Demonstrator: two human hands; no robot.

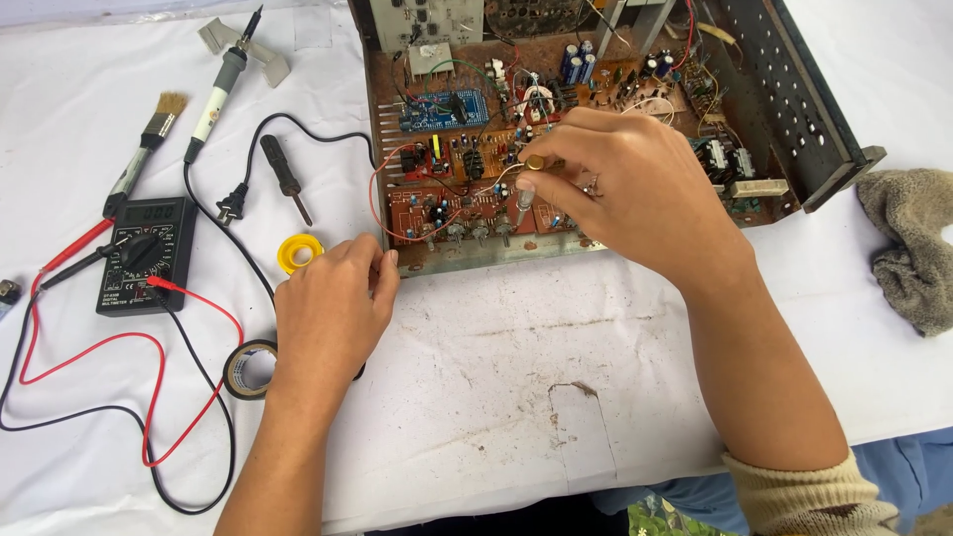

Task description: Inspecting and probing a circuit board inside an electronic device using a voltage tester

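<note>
The right hand [620, 194] is reaching into the open metal case [794, 109], over the brown circuit boards [447, 203]. Its thumb and forefinger are pinched nearly closed around a small brass-tipped part [534, 164] above the front row of knobs. The left hand [333, 308] is resting on the white table [516, 347], fingers curled loosely, fingertips touching the case's front corner, just beside a yellow reel [298, 252] and black tape [248, 369].

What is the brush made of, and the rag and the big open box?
The brush looks like pale bristles in a shiny metal band on a dark handle, maybe plastic. The rag looks like soft, fuzzy grey cloth. The box seems to be dark metal: thin, punched with holes, rusty inside.
</note>
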